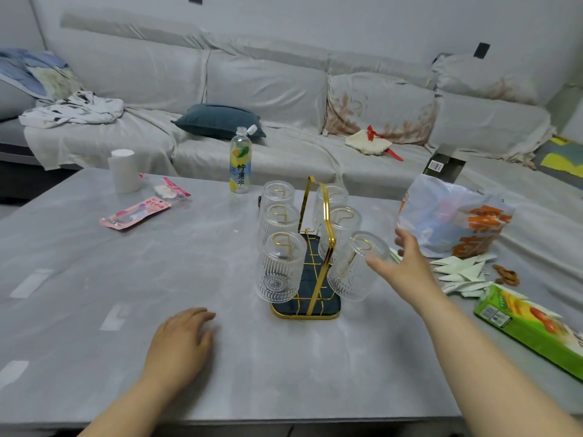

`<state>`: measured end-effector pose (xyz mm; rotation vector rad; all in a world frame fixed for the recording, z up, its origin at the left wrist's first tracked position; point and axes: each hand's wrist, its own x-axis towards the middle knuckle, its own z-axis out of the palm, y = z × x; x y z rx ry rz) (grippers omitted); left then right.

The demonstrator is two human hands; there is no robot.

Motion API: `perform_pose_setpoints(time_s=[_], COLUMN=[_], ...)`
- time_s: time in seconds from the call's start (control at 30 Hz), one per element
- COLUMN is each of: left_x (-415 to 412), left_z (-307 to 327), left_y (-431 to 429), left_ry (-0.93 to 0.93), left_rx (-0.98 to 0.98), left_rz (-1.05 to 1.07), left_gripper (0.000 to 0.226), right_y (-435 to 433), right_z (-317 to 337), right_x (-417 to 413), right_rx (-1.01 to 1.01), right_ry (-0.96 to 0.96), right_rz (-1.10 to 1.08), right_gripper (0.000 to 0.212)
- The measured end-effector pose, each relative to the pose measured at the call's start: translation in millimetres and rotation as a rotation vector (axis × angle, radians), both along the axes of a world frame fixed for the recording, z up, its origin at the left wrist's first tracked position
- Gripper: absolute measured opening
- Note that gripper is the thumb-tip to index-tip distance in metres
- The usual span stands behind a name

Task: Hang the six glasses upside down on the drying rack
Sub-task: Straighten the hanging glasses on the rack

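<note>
A gold wire drying rack [318, 247] with a dark base tray [306, 307] stands mid-table. Several clear ribbed glasses hang upside down on its hooks, three on the left side and three on the right. The nearest left glass [279, 268] and the nearest right glass [356, 268] tilt outward. My right hand [407, 263] is open just to the right of the nearest right glass, fingers spread, thumb close to its upturned bottom, holding nothing. My left hand [183, 339] rests flat on the grey table [94, 279], left of the rack.
A lemon drink bottle [240, 160] stands behind the rack. A white roll [123, 170] and pink packets [137, 212] lie at far left. A plastic bag [454, 216], folded paper [463, 272] and a green box [530, 326] sit right. A sofa lies beyond.
</note>
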<state>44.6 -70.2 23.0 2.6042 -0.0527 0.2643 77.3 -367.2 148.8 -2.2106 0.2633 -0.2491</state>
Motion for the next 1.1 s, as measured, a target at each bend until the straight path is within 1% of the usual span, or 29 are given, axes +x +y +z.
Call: perform_pose_setpoints(time_s=[0.1, 0.17, 0.23, 0.33, 0.4, 0.5, 0.6, 0.67, 0.73, 0.83, 1.0, 1.1], left_x=[9.0, 17.3, 25.3, 35.9, 43.0, 52.5, 58.2, 58.5, 59.6, 60.7, 58.5, 56.4], left_z=[38.1, 66.7, 92.7, 117.2, 126.6, 127.1, 125.4, 122.9, 119.9, 122.9, 119.8, 120.7], left_y=[-26.0, -49.7, -71.6, -97.6, -108.7, -116.5, -120.5, -124.0, -124.2, -123.7, -122.6, -123.0], left_ry=[-0.193, -0.299, -0.331, -0.398, -0.417, -0.371, -0.263, -0.264, -0.222, -0.238, -0.172, -0.195], left_rx=[-0.043, -0.050, -0.053, 0.105, 0.162, 0.221, 0.189, 0.188, 0.239, 0.204, 0.194, 0.169], left_rz=[-0.033, -0.116, -0.189, -0.286, -0.331, -0.381, -0.424, -0.464, -0.473, -0.478, -0.499, -0.498], left_gripper=[0.031, 0.037, 0.045, 0.041, 0.044, 0.049, 0.062, 0.068, 0.068, 0.075, 0.049, 0.054], right_y=[0.7, 2.4, 3.3, 2.8, 1.4, 0.1, -0.5, -1.1, -1.7, -0.8, 5.2, 5.6], right_z=[-8.7, -13.6, -17.3, -20.6, -23.1, -25.9, -28.3, -28.6, -27.7, -25.9, -25.6, -24.6], right_x=[3.1, 4.1, 4.9, 7.7, 11.4, 15.9, 18.6, 19.8, 20.3, 20.3, 18.2, 17.7], right_rx=[0.072, 0.115, 0.165, 0.219, 0.223, 0.213, 0.219, 0.222, 0.213, 0.183, 0.133, 0.133], right_ry=[0.046, 0.049, 0.036, 0.015, 0.003, -0.008, -0.020, -0.021, -0.021, -0.022, -0.020, -0.007], right_rz=[0.039, 0.059, 0.065, 0.066, 0.071, 0.083, 0.082, 0.081, 0.083, 0.103, 0.158, 0.158], right_gripper=[0.087, 0.093, 0.096, 0.097, 0.094, 0.089, 0.087, 0.087, 0.085, 0.084, 0.088, 0.089])
